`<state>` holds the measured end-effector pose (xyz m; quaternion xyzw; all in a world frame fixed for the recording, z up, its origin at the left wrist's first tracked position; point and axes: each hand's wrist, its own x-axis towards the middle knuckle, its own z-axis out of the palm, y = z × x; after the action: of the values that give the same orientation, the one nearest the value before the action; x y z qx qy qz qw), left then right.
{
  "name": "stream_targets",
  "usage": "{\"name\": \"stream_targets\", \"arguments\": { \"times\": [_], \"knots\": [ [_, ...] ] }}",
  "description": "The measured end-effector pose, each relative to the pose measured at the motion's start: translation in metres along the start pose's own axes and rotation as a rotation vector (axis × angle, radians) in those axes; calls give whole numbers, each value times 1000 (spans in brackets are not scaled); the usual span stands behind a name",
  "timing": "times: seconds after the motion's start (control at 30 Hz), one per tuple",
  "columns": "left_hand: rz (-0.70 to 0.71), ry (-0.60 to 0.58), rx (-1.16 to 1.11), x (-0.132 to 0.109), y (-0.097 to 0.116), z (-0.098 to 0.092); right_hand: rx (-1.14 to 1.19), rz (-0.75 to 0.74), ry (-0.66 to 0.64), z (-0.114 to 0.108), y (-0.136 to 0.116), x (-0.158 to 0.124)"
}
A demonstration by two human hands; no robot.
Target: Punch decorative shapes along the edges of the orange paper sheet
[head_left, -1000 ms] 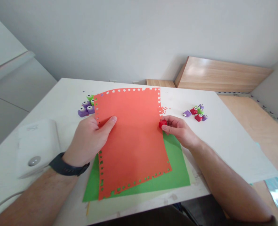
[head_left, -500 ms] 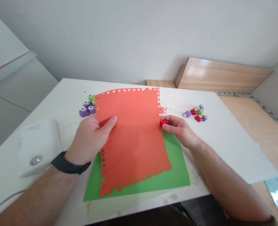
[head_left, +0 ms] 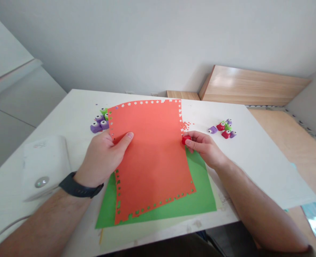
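Observation:
An orange-red paper sheet (head_left: 152, 150) with small punched holes along its edges lies slightly lifted over a green sheet (head_left: 197, 200) on the white table (head_left: 254, 157). My left hand (head_left: 104, 157) grips the sheet's left edge, thumb on top. At the sheet's right edge my right hand (head_left: 203, 146) pinches a small red paper punch (head_left: 186, 139). Tiny orange punched scraps (head_left: 186, 125) lie just beyond it.
A cluster of purple and green punches (head_left: 100, 119) sits at the far left, another of purple, red and green punches (head_left: 223, 128) at the right. A white device with a round button (head_left: 44, 167) and cable lies at the left. Wooden boards (head_left: 249, 85) lean at the wall.
Almost nothing differs: the red punch and my right hand have crept slightly along the sheet's right edge. My left hand keeps its hold.

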<state>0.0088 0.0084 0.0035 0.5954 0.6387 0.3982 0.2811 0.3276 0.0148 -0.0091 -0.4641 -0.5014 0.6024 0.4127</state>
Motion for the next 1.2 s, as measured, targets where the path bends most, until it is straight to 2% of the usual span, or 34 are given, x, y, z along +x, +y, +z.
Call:
{"name": "stream_targets", "arguments": {
  "times": [0.8,1.2],
  "knots": [
    [-15,-4,62,-1,6,-2,33,14,11,-1,2,2],
    [23,-8,79,-1,6,-2,25,16,2,-2,4,2]
  ]
}}
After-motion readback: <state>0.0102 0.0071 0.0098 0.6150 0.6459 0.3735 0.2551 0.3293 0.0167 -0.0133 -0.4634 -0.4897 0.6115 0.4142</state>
